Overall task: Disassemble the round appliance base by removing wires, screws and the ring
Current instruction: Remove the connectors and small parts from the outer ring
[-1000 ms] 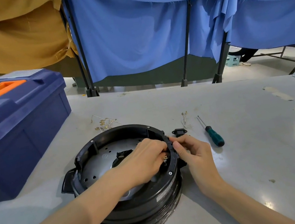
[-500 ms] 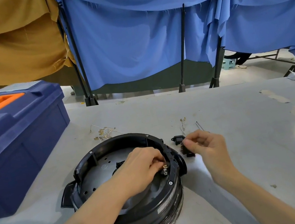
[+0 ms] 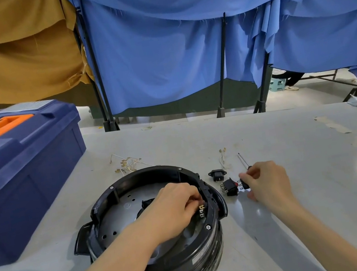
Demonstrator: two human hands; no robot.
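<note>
**Hands split: left hand [image 3: 175, 204] in the base, right hand [image 3: 268, 181] on a loose switch**

Round base [image 3: 171, 266] sits open side up at the near tabletop [image 3: 291, 140] edge, 6 o'clock in view.
- Left hand's fingers are curled round a small part with brass terminals [image 3: 201, 209] at the base's 3 o'clock rim.
- Right hand, just outside at 3 o'clock, pinches a small black switch [image 3: 243, 183]. Can't tell if it touches the tabletop.

Handling, my read:
- The base is stiff and heavy enough to stay put. Its lower wall looks film-wrapped, possibly slick.
- The ring [image 3: 145, 171] is rigid plastic, held by screws [image 3: 208, 226]. Once they're out, lift it evenly by opposite edges.
- The terminals are thin and bendable, so grip the part's body, not the tabs.

Outward: second switch [image 3: 230, 187] and socket [image 3: 217, 174] at 2–3 o'clock. Screwdriver [image 3: 242, 160] partly under the right hand. Loose wires [image 3: 125, 163] at 12. Blue toolbox [image 3: 23, 161] at 10.
</note>
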